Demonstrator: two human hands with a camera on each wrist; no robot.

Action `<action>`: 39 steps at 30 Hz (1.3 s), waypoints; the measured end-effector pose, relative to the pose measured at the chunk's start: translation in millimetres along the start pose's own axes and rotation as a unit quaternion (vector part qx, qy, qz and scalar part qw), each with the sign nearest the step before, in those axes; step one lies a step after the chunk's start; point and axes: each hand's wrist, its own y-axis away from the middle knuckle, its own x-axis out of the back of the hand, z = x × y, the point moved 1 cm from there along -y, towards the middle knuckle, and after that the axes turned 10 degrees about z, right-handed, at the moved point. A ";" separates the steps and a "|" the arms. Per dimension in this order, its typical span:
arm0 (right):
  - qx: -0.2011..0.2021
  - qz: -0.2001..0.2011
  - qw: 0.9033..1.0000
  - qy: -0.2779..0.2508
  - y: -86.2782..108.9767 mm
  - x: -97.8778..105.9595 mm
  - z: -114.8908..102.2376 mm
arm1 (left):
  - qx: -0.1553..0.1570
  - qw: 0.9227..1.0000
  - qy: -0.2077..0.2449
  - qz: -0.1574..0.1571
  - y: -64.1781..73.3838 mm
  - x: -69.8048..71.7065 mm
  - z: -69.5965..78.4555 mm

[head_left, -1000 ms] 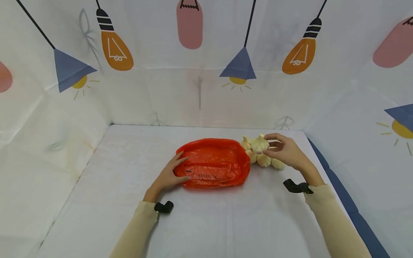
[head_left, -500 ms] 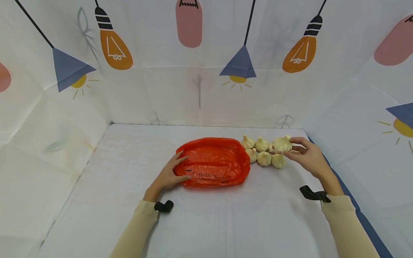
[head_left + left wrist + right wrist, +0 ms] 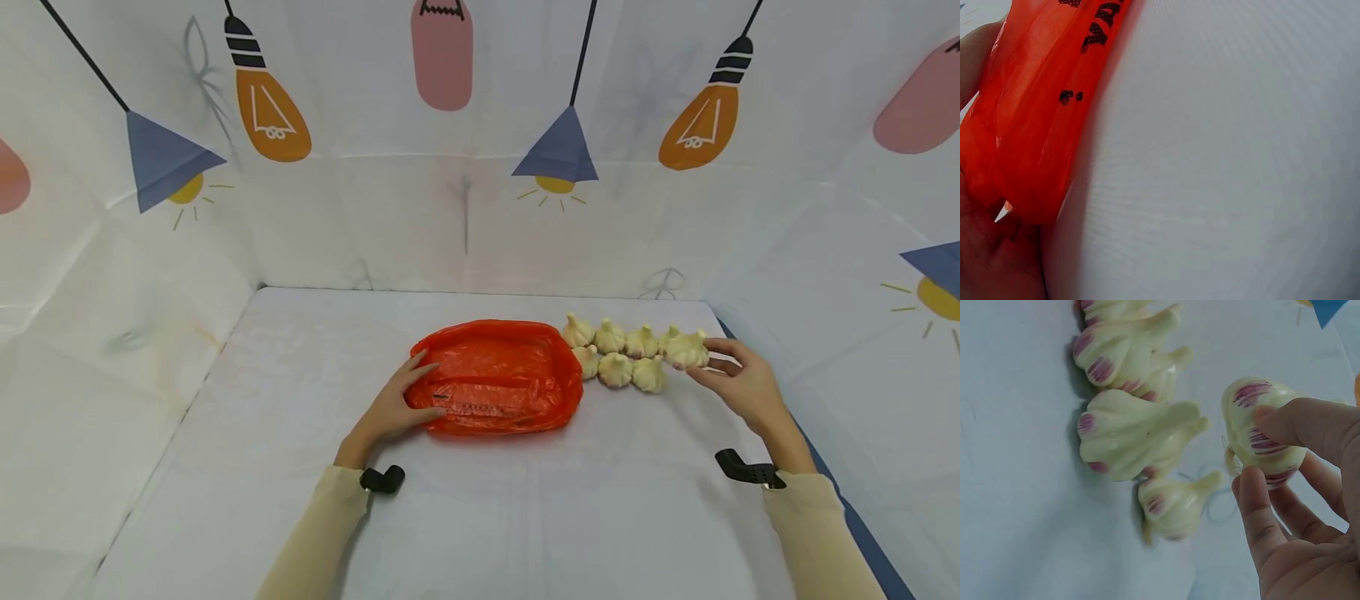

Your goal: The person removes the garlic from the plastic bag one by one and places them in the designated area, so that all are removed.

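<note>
My right hand (image 3: pixel 746 385) pinches a garlic bulb (image 3: pixel 686 350) between thumb and fingers. In the right wrist view this pale bulb (image 3: pixel 1279 390) shows purple streaks and sits raised beside the others. Several more garlic bulbs (image 3: pixel 615 371) stand in two rows on the table, to the left of that hand. The far row's rightmost one is partly hidden behind the held bulb. A red plastic bag (image 3: pixel 495 375) lies at the middle, its rim bunched up. At its left end my left hand (image 3: pixel 386 412) holds it, thumb in front and fingers over the edge.
The bag's right end meets the nearest garlic bulbs. Under everything spreads a white-covered table (image 3: pixel 465 525). White cloth walls (image 3: pixel 360 225) printed with lamps and bulbs rise at the back and sides. Blue material (image 3: pixel 862 533) runs along the table's right edge.
My right hand has moved right and slightly nearer with the garlic bulb, uncovering more of the far row. My left hand and the plastic bag have stayed in place.
</note>
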 end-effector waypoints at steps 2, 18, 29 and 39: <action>-0.003 0.008 1.000 0.005 1.2 1.5 4.5 | 0.002 1.000 -0.001 0.002 -0.4 0.0 -0.9; -0.042 0.049 0.997 0.043 13.7 -5.6 38.7 | 0.000 1.000 0.001 0.002 -1.0 1.3 -0.1; -0.070 0.058 0.994 0.066 13.3 -13.3 56.4 | -0.005 1.000 0.000 0.001 -1.5 -0.4 -2.6; -0.083 0.062 0.992 0.070 13.0 -18.7 69.0 | 0.003 1.000 -0.009 0.000 -0.6 0.0 -1.2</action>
